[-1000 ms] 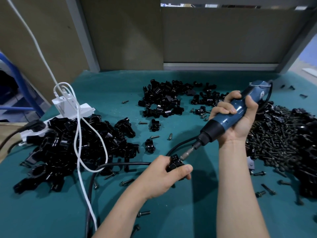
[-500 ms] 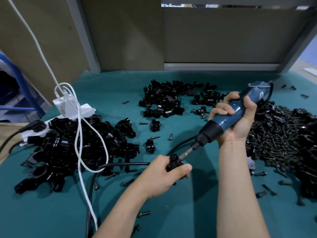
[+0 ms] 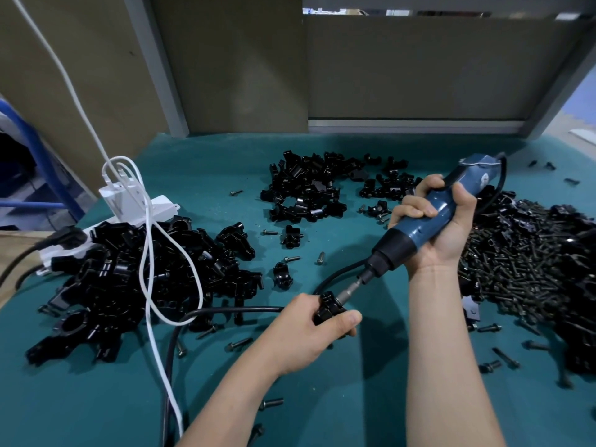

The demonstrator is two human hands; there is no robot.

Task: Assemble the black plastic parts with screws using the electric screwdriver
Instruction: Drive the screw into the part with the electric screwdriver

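Note:
My left hand grips a small black plastic part low at the table's middle. My right hand is wrapped around the blue electric screwdriver, which slants down to the left. Its metal bit touches the top of the held part. Whether a screw sits under the bit is hidden. A heap of dark screws lies just right of my right wrist. Piles of black parts lie at the left and at the back centre.
A white power strip with a white cable stands at the left. A black cable runs across the green mat under my left arm. Loose screws are scattered around. A wall closes the back.
The hands, the part and the screwdriver stay almost where they were; the screwdriver has shifted very slightly.

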